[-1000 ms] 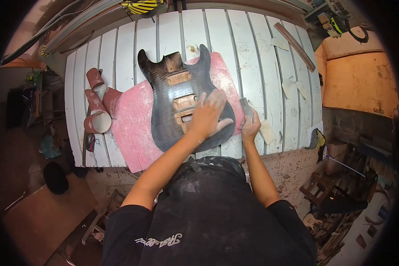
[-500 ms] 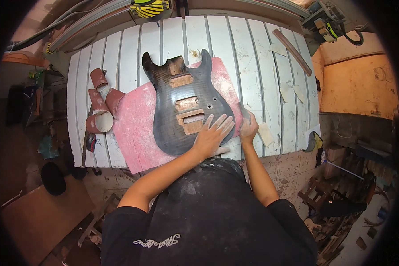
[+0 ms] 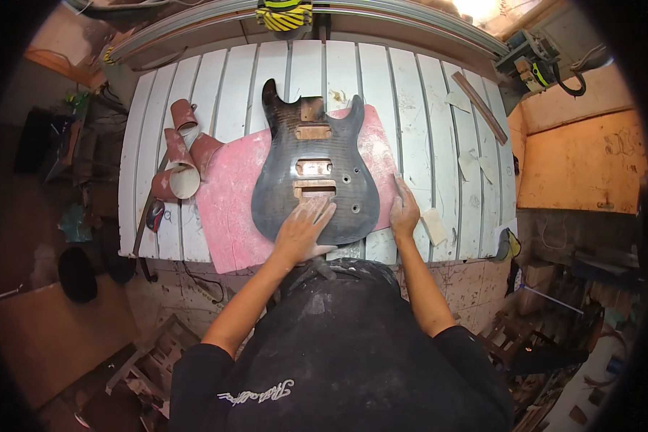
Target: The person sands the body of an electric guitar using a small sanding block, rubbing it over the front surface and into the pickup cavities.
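A dark grey solid electric guitar body (image 3: pixel 277 191) lies on a pink, dust-marked sheet (image 3: pixel 227 209), its neck pocket pointing away from me. Bare wood shows in its pickup and bridge cavities, and several small holes dot its right side. My left hand (image 3: pixel 306 227) rests flat on the body's near end, just below the bridge cavity, fingers spread and dusty. Beside the body's right edge, my right hand (image 3: pixel 405 210) is closed, thumb side up. A thin greyish edge shows at its fingertips, but what it holds is mostly hidden.
Beneath everything is a white slatted table (image 3: pixel 234 72). Curled reddish-brown abrasive sheets (image 3: pixel 182 147) stand at the left. A pale rectangular block (image 3: pixel 433 227) lies right of my right hand. Farther right are paper scraps (image 3: pixel 469 165) and a brown wooden strip (image 3: pixel 480 108). A metal rail (image 3: pixel 381 11) spans the back.
My left hand has moved left across the guitar body, from its lower right to its near middle. The body now sits straighter in view. My right hand remains by its right edge.
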Available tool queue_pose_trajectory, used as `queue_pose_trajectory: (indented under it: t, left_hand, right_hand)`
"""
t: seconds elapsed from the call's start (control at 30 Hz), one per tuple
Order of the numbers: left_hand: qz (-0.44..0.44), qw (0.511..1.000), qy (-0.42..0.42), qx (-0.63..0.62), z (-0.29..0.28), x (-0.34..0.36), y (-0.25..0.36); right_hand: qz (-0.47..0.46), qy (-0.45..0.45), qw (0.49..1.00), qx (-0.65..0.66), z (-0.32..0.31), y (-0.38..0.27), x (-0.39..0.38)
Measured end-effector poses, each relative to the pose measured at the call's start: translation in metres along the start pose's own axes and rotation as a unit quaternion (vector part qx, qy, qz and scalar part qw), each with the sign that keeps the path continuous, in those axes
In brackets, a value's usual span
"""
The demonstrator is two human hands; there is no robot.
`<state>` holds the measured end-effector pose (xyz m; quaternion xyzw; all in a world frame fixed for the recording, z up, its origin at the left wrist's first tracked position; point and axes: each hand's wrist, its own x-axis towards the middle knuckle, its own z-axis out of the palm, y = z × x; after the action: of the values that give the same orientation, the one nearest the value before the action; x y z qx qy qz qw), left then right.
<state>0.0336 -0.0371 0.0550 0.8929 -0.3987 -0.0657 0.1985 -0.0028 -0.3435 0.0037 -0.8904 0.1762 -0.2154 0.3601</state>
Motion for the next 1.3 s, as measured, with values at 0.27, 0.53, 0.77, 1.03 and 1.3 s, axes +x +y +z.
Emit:
queue_pose_trajectory:
  t: [0.27, 0.53, 0.77, 1.03, 1.3]
  left_hand:
    - [-0.004, 0.998, 0.046, 0.032, -0.04, -0.044, -0.071]
    - [-0.032, 0.994, 0.1, 0.022, -0.039, -0.047, -0.073]
    - [-0.035, 0.993, 0.113, 0.027, -0.036, -0.049, -0.071]
    - [-0.077, 0.987, 0.14, 0.027, -0.029, -0.048, -0.06]
    - [-0.141, 0.975, 0.169, 0.009, -0.013, -0.043, -0.045]
  right_hand:
    - [-0.118, -0.266, 0.956, 0.033, -0.033, -0.063, -0.033]
    - [-0.244, -0.432, 0.863, -0.093, -0.036, -0.09, -0.071]
    - [-0.225, -0.309, 0.92, -0.084, -0.02, -0.083, -0.091]
    - [-0.047, -0.373, 0.904, -0.205, -0.012, -0.104, -0.066]
    - [-0.024, -0.228, 0.966, -0.122, 0.007, -0.088, -0.009]
